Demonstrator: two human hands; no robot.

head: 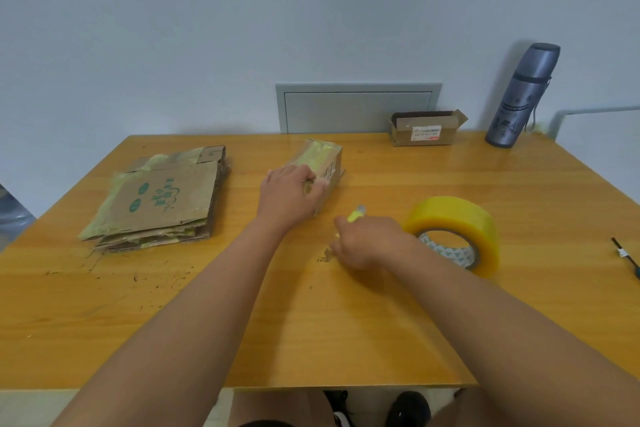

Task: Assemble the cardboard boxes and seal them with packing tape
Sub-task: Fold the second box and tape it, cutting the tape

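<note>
On table (346,340), left hand (289,196) grips box (325,159)

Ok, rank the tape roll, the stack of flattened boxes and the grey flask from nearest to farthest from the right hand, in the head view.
From the right hand, which holds a small yellow cutter:
1. Tape roll, just to its right, touching or nearly so.
2. Stack of flattened boxes, across the table to the left.
3. Grey flask, at the far right corner by the wall.
</note>
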